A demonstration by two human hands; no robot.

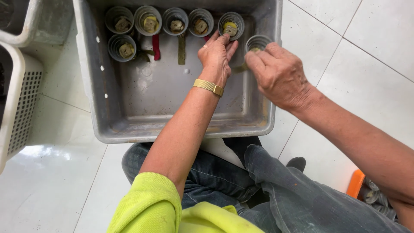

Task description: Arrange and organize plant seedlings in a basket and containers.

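A grey plastic tub (129, 125) lies on the tiled floor in front of me. Several small grey ribbed cups stand in a row along its far wall, each with a yellowish piece inside. My left hand (217, 54), with a gold band on the wrist, rests its fingertips on the rim of one cup (230, 23) in the back row. My right hand (278, 73) holds another grey cup (257, 42) at the tub's right side, fingers wrapped over it. Red and green strips (156, 46) lie on the tub floor under the cups.
A white perforated basket (23, 99) stands at the left, with another grey bin (43, 21) behind it. An orange tray with more grey cups (371, 194) shows at the lower right. My knees in dark trousers sit below the tub.
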